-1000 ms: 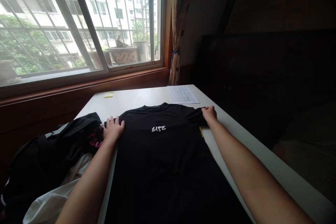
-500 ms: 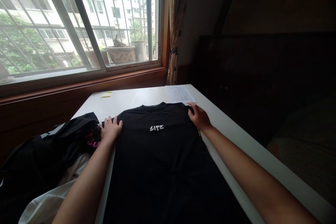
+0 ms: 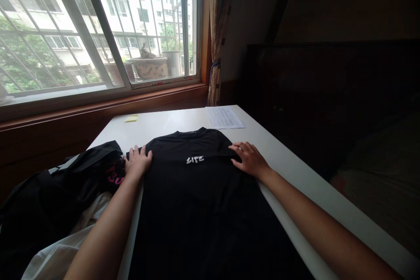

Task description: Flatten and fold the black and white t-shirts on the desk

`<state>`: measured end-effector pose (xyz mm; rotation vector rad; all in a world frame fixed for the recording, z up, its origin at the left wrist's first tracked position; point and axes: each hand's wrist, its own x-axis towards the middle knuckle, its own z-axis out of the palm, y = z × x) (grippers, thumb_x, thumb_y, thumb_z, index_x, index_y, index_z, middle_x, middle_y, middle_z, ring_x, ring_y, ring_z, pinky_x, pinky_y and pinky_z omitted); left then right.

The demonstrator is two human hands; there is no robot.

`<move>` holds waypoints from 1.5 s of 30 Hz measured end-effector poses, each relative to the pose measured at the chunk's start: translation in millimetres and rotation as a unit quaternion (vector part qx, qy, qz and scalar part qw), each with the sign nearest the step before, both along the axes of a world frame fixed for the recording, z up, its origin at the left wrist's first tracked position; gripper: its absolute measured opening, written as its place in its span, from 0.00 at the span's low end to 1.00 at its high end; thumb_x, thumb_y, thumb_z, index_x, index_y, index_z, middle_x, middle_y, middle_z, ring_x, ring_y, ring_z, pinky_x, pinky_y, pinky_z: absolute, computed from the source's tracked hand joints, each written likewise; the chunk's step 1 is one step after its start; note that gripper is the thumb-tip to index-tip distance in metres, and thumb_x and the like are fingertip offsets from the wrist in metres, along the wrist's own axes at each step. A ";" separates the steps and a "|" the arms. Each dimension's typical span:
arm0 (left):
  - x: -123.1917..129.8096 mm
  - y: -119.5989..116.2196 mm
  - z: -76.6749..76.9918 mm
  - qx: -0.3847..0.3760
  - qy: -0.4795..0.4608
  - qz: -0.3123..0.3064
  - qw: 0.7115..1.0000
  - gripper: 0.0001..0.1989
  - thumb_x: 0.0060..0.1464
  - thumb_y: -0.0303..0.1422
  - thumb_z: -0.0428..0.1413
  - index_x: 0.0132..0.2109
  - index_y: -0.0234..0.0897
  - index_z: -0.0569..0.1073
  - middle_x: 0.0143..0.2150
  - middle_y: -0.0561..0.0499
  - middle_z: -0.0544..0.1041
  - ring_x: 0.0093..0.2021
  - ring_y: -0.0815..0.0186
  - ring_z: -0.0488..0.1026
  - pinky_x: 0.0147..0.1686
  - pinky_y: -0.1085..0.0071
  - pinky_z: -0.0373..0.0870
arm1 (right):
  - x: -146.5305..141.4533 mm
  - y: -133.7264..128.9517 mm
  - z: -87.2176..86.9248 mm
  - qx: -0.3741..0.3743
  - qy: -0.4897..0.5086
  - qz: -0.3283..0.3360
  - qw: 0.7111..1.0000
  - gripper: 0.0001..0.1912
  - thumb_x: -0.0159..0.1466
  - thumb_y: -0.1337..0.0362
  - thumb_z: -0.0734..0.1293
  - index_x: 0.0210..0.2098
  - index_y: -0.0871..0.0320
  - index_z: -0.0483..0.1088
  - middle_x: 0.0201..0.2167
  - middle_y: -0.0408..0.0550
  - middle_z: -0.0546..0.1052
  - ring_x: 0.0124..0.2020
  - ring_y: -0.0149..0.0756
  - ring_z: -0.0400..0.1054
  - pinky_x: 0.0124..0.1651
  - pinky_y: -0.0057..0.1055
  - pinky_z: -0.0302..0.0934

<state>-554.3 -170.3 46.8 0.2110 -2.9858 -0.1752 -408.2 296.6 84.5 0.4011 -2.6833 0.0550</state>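
Black shirt (image 3: pixel 197 210) flat on white table (image 3: pixel 157 120); the sleeve (image 3: pixel 225 148) pinched out sideways a second ago now looks turned in, seemingly straightening that edge. Right hand (image 3: pixel 250 159) let go, fingers loosely curved, apart, beside it; left hand (image 3: pixel 138 161) open, spread on the other side. White print (image 3: pixel 195 159) stylised, uncertain; pink "Su" (image 3: pixel 114 177) on clothes pile (image 3: pixel 62 192); paper (image 3: pixel 225 117) illegible from here.
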 end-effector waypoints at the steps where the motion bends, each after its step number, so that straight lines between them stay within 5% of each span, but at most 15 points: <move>1: 0.3 0.3 0.2 0.000 0.000 0.000 1.000 0.35 0.67 0.52 0.36 0.73 0.42 0.59 0.76 0.41 0.54 0.76 0.47 0.47 0.70 0.41 0.43 | 1.5 3.7 -1.1 -0.003 0.002 -0.014 1.000 0.23 0.66 0.62 0.67 0.60 0.53 0.69 0.57 0.54 0.73 0.55 0.52 0.66 0.57 0.45 0.62; 10: 3.1 1.9 4.2 0.005 -0.010 0.003 1.000 0.35 0.67 0.52 0.36 0.73 0.42 0.59 0.77 0.40 0.53 0.76 0.48 0.47 0.71 0.42 0.42 | 4.8 10.8 -4.2 -0.058 0.023 -0.029 0.998 0.11 0.68 0.67 0.63 0.43 0.54 0.77 0.42 0.51 0.78 0.47 0.47 0.69 0.55 0.42 0.63; 20: 8.5 2.2 9.9 0.029 0.029 -0.020 0.999 0.31 0.67 0.47 0.43 0.70 0.38 0.64 0.74 0.38 0.58 0.74 0.43 0.51 0.69 0.39 0.47 | 22.1 -4.1 -6.6 -0.090 -0.014 -0.031 0.995 0.16 0.69 0.62 0.65 0.56 0.51 0.72 0.48 0.51 0.77 0.50 0.47 0.69 0.53 0.42 0.63; 25: 25.5 15.6 27.2 0.046 0.119 -0.084 0.988 0.28 0.65 0.39 0.48 0.67 0.32 0.66 0.72 0.33 0.60 0.73 0.42 0.51 0.70 0.39 0.46 | 27.2 15.9 -22.2 -0.164 0.018 -0.120 0.979 0.23 0.66 0.55 0.69 0.58 0.54 0.68 0.47 0.54 0.74 0.48 0.50 0.69 0.52 0.43 0.65; 30: 38.3 71.7 49.0 0.096 0.131 -0.215 0.963 0.18 0.64 0.36 0.50 0.57 0.39 0.76 0.58 0.41 0.74 0.64 0.48 0.64 0.66 0.52 0.60 | 29.7 28.7 -40.3 -0.190 0.002 -0.127 0.974 0.24 0.63 0.48 0.71 0.55 0.52 0.70 0.46 0.52 0.76 0.48 0.51 0.70 0.51 0.44 0.64; 37: 47.1 193.3 48.8 0.215 0.023 -0.358 0.908 0.13 0.65 0.37 0.54 0.54 0.42 0.77 0.44 0.49 0.82 0.44 0.62 0.78 0.47 0.69 0.73 | 29.3 30.4 -48.6 -0.227 0.027 -0.104 0.968 0.13 0.63 0.62 0.70 0.47 0.52 0.71 0.44 0.49 0.78 0.45 0.47 0.72 0.52 0.43 0.63; 41: 51.1 239.6 46.2 0.259 -0.034 -0.384 0.885 0.16 0.68 0.38 0.54 0.58 0.41 0.76 0.47 0.47 0.82 0.46 0.62 0.79 0.47 0.69 0.74 | 32.5 34.6 -50.4 -0.227 0.030 -0.102 0.968 0.07 0.62 0.61 0.71 0.40 0.51 0.72 0.46 0.49 0.78 0.50 0.49 0.70 0.54 0.44 0.64; 45: 46.4 261.5 45.7 0.272 -0.075 -0.388 0.877 0.17 0.68 0.40 0.54 0.58 0.38 0.74 0.51 0.45 0.79 0.48 0.61 0.78 0.50 0.60 0.76 | 32.2 39.2 -53.9 -0.254 0.030 -0.083 0.963 0.07 0.63 0.62 0.69 0.42 0.52 0.74 0.50 0.49 0.80 0.54 0.51 0.69 0.58 0.48 0.63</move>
